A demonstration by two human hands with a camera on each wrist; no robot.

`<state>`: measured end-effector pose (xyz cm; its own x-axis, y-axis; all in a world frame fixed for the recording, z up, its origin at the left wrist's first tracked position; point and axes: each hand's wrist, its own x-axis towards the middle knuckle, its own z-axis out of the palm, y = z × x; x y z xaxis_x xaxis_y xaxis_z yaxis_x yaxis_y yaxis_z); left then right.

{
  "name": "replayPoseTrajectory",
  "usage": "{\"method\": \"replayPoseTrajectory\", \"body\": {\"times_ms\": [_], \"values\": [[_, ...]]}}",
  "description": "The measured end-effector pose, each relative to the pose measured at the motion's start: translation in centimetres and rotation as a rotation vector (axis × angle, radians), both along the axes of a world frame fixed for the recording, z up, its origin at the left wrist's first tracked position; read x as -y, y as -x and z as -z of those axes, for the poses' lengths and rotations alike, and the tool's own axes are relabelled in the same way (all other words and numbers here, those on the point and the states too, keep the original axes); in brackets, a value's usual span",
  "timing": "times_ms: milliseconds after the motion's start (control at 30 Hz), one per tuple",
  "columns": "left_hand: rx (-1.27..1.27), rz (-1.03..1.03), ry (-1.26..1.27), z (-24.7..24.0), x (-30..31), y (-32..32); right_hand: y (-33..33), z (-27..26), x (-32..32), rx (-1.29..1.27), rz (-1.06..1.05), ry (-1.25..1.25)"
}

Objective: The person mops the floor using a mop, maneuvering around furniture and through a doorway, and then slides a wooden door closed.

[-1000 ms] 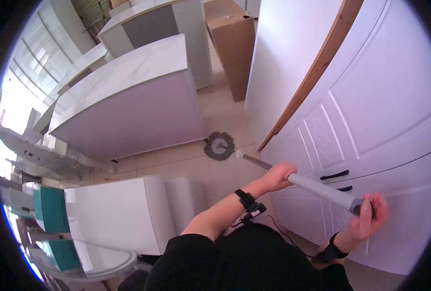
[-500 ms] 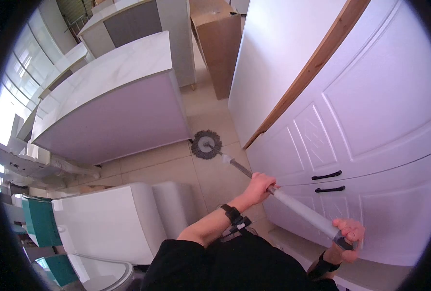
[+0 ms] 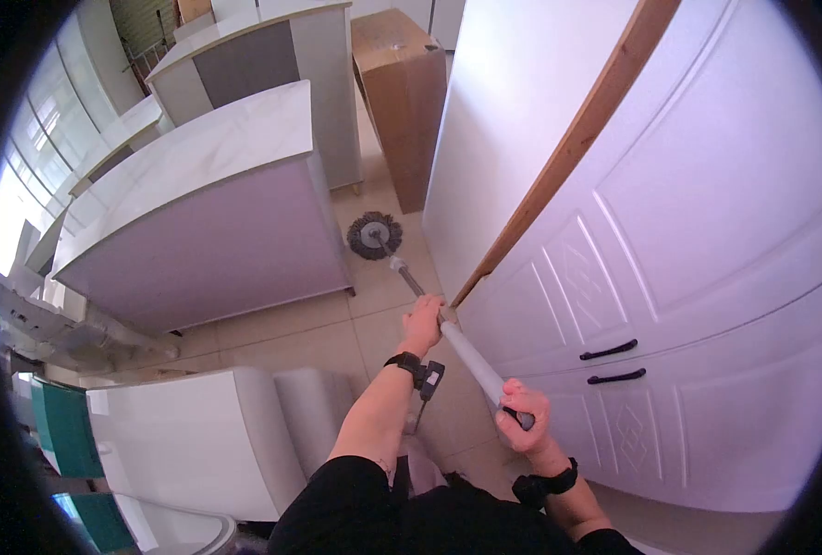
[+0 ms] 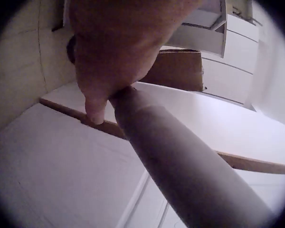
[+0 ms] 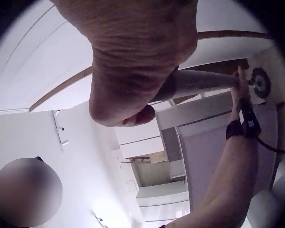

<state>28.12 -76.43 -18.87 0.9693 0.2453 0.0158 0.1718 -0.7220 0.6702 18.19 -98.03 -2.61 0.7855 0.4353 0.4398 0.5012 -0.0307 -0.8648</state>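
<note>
A floor mop with a light grey handle slants away from me, its round grey fringed head flat on the tiled floor. My left hand grips the thinner shaft just below the thick sleeve. Near the top end, my right hand has its fingers curled round the dark grip. The left wrist view shows the thick handle running up to the left hand's curled fingers. In the right wrist view the right hand covers the handle's end, and the mop head appears far off.
A white cabinet with black handles stands close on my right, with a wooden strip along it. Left of the mop head is a marble-topped counter. Beyond it stands a cardboard box. White furniture lies to my left.
The mop head has slid forward along the floor, past the counter's corner towards the cardboard box. Both hands have moved left with the handle, and the right hand's fingers have closed round its end.
</note>
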Motion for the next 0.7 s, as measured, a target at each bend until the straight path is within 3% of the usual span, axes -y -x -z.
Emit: {"method": "replayPoseTrajectory", "body": {"times_ms": [167, 367, 567, 700], "values": [[-0.039, 0.1, -0.01, -1.1, 4.7, 4.0, 4.4, -2.2, 4.5, 0.041, 0.04, 0.03], [0.011, 0.218, 0.005, -2.7, 15.7, 12.5, 13.3, -5.1, 14.4, 0.0, 0.045, -0.042], [0.041, 0.295, 0.008, -3.0, 26.0, 23.2, 23.8, -9.1, 24.9, 0.013, 0.003, 0.161], [0.192, 0.405, 0.075, -2.7, 31.2, 29.4, 30.6, -11.6, 28.9, 0.153, 0.28, 0.064]]}}
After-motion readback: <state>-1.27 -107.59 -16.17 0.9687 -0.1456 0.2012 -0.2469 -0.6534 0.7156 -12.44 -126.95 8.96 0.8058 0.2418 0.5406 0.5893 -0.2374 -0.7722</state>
